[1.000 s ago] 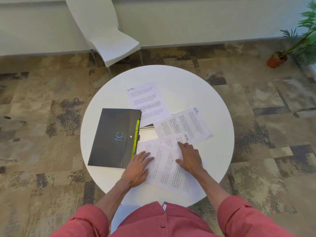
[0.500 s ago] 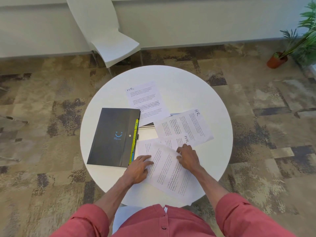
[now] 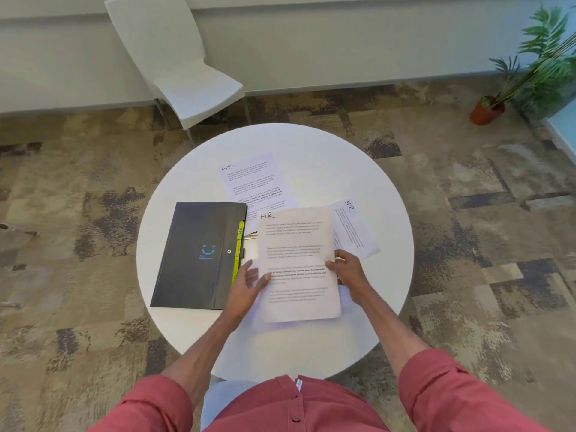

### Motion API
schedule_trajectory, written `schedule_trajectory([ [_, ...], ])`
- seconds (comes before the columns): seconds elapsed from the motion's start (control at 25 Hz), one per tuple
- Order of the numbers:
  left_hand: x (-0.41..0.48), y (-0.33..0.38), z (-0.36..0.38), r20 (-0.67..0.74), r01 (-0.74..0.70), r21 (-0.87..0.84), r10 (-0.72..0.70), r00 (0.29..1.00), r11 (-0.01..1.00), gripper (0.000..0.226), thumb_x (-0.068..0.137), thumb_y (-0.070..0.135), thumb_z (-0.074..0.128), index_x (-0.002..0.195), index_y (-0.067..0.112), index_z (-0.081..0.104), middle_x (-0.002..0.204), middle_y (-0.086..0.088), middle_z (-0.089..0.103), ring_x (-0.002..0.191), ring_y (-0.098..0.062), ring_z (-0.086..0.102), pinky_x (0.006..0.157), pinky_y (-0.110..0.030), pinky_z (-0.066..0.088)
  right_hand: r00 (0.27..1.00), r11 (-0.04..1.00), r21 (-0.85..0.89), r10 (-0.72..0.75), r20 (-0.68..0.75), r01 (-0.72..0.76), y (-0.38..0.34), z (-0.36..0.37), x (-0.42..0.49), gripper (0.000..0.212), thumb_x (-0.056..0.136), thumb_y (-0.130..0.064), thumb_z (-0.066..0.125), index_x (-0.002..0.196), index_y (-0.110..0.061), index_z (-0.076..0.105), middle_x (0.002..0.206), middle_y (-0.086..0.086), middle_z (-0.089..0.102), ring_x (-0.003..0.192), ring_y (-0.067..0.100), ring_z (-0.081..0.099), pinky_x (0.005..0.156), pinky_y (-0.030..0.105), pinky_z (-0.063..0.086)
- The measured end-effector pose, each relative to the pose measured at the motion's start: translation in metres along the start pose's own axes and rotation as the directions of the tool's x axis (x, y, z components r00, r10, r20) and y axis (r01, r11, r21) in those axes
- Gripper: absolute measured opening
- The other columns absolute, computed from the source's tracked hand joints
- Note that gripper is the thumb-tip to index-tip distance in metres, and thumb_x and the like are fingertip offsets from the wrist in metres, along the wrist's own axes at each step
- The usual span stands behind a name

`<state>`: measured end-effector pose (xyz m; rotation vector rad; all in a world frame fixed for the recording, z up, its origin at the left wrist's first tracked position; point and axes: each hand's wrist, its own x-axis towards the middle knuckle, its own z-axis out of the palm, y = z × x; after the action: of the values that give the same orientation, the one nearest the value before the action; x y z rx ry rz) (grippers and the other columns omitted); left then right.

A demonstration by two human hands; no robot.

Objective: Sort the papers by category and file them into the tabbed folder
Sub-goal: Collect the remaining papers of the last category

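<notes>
HR sheet [image 3: 296, 263] is raised off the table, pinched at its right edge between the thumb and fingers of the right hand [image 3: 349, 269]; a second ago both hands lay flat on the papers. The left hand [image 3: 246, 282] is loose, fingers straight, with its thumb tip touching the sheet's left edge. Directly under the grip a second sheet [image 3: 343, 299] lies flat, mostly covered. Just left of the grip is the one black folder [image 3: 193, 254], closed, with yellow-green tabs [image 3: 239, 244] along the edge facing the grip. Beyond the grip to the right lies a third sheet [image 3: 353, 232] marked HR, and farther off a fourth sheet [image 3: 252, 182], also marked HR. All rest on a round white table [image 3: 327, 151] over patchy brown carpet [image 3: 78, 244], with one white chair [image 3: 187, 73] and one potted plant [image 3: 536, 73] by the wall.
</notes>
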<state>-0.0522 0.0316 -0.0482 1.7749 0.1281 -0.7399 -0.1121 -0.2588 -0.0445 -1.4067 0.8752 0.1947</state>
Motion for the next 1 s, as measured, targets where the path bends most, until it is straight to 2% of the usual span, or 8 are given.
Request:
schedule_trajectory([
  [0.08,0.004,0.01,-0.001,0.108,0.07,-0.161,-0.053,0.993,0.984,0.048,0.1,0.035,0.075,0.143,0.02,0.061,0.133,0.004,0.075,0.118,-0.012,0.073,0.11,-0.042,0.053,0.997,0.998,0.007,0.054,0.053,-0.055,0.003,0.011,-0.008,0.015,0.096,0.001,0.066,0.103,-0.011,0.072,0.098,0.013,0.077,0.083,0.026,0.072,0.066,0.032,0.059],
  [0.2,0.015,0.003,-0.009,0.11,0.117,-0.221,-0.095,0.989,0.968,0.035,0.102,0.02,0.073,0.135,0.013,0.07,0.128,-0.004,0.078,0.115,-0.025,0.077,0.106,-0.051,0.057,0.985,0.994,-0.021,0.108,0.138,-0.106,0.013,0.023,-0.016,0.007,0.097,-0.003,0.069,0.098,-0.01,0.07,0.095,0.012,0.078,0.081,0.026,0.074,0.065,0.032,0.06],
  [0.32,0.013,-0.003,-0.019,0.069,0.16,-0.245,-0.147,0.987,0.956,0.028,0.101,0.007,0.069,0.129,0.006,0.071,0.122,-0.015,0.079,0.105,-0.032,0.079,0.091,-0.047,0.063,0.993,0.959,-0.278,0.029,-0.114,-0.06,0.027,0.022,-0.015,0.013,0.098,-0.024,0.07,0.096,-0.012,0.068,0.096,0.006,0.077,0.086,0.027,0.073,0.074,0.037,0.057],
  [0.44,0.007,-0.012,-0.032,0.037,0.179,-0.238,-0.175,0.984,0.955,0.026,0.101,0.004,0.068,0.126,0.005,0.072,0.116,-0.014,0.081,0.106,-0.037,0.078,0.088,-0.046,0.064,0.912,0.667,-0.725,-0.169,-0.374,-0.173,0.045,0.013,-0.014,0.04,0.093,-0.048,0.072,0.116,-0.016,0.061,0.116,0.004,0.064,0.108,0.029,0.065,0.081,0.039,0.052],
  [0.6,-0.001,-0.02,-0.048,0.008,0.214,-0.235,-0.218,0.976,0.948,0.024,0.101,0.003,0.066,0.125,0.004,0.072,0.112,-0.014,0.082,0.101,-0.036,0.08,0.081,-0.043,0.065,0.938,0.427,-0.879,-0.166,-0.305,-0.211,0.064,0.022,-0.016,0.079,0.079,-0.057,0.083,0.129,-0.008,0.047,0.126,0.01,0.054,0.12,0.03,0.056,0.085,0.044,0.054],
  [0.76,-0.006,-0.022,-0.061,-0.019,0.223,-0.245,-0.235,0.972,0.943,0.023,0.101,0.0,0.065,0.122,0.004,0.072,0.11,-0.013,0.082,0.094,-0.033,0.081,0.07,-0.037,0.065,0.954,0.577,-0.794,-0.08,-0.29,-0.193,0.066,0.022,-0.007,0.066,0.076,-0.035,0.087,0.122,-0.011,0.046,0.124,0.011,0.056,0.122,0.035,0.054,0.092,0.046,0.05],
  [0.88,-0.006,-0.022,-0.066,-0.037,0.232,-0.241,-0.248,0.968,0.943,0.021,0.101,0.001,0.066,0.121,0.005,0.072,0.108,-0.011,0.083,0.092,-0.032,0.082,0.069,-0.037,0.065,0.979,0.669,-0.734,-0.04,-0.198,-0.121,0.058,0.008,-0.003,0.046,0.084,-0.012,0.071,0.117,-0.016,0.039,0.109,0.007,0.06,0.106,0.037,0.065,0.085,0.041,0.05],
  [1.0,-0.004,-0.023,-0.065,-0.048,0.226,-0.246,-0.245,0.968,0.942,0.021,0.101,0.001,0.066,0.12,0.005,0.072,0.108,-0.011,0.083,0.093,-0.033,0.081,0.069,-0.037,0.065,0.997,0.749,-0.661,-0.008,-0.083,-0.049,0.041,-0.012,-0.001,0.047,0.084,-0.01,0.075,0.121,-0.017,0.047,0.095,0.005,0.064,0.096,0.034,0.067,0.082,0.039,0.051],
])
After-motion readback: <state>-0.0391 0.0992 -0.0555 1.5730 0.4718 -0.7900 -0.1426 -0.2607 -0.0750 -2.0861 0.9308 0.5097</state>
